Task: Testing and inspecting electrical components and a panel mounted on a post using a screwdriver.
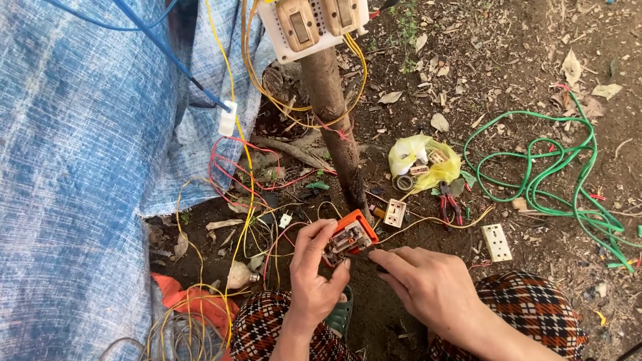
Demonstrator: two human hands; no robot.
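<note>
My left hand (314, 267) grips a small orange electrical part (349, 237) with a grey inner mechanism, held just above the dirt in front of a wooden post (334, 120). My right hand (428, 284) reaches in from the right; its thumb and forefinger pinch a thin dark tool at the part's lower edge. I cannot tell what kind of tool it is. A yellow wire (435, 224) runs away from the part to the right.
A white switch board (314, 23) sits on top of the post. Blue tarp (80, 167) covers the left side. Yellow and red wires tangle at lower left. A yellow bag (421, 164), two white sockets (496, 242), pliers (449, 206) and coiled green cable (562, 174) lie on the ground.
</note>
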